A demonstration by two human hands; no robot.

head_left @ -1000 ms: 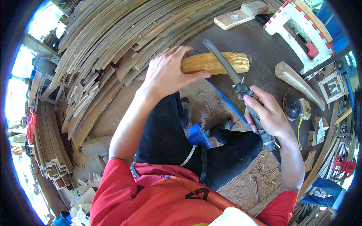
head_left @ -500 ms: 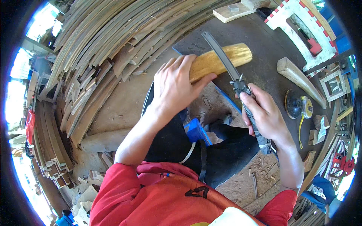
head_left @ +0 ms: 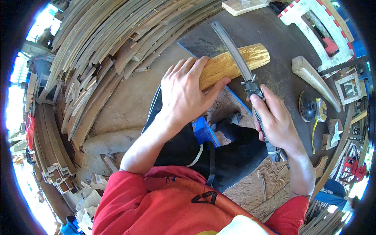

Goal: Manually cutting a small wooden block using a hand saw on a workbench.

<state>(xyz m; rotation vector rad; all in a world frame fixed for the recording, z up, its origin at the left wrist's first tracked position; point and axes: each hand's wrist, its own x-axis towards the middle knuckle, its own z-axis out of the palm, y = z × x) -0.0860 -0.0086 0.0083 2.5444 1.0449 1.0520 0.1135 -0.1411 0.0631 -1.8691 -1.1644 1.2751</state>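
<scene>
Your left hand (head_left: pixel 183 94) has slid nearer along the pale yellow rounded wood billet (head_left: pixel 235 62), clamped; right hand (head_left: pixel 276 121) fist-tight round the long grey rasp (head_left: pixel 235 51) — stroke flat, steady.

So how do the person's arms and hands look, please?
Both forearms are bare, with no gloves, rings or watch visible on the left hand or right hand. Short red sleeves cover the upper arms; the red shirt carries a black mark on the chest.
</scene>
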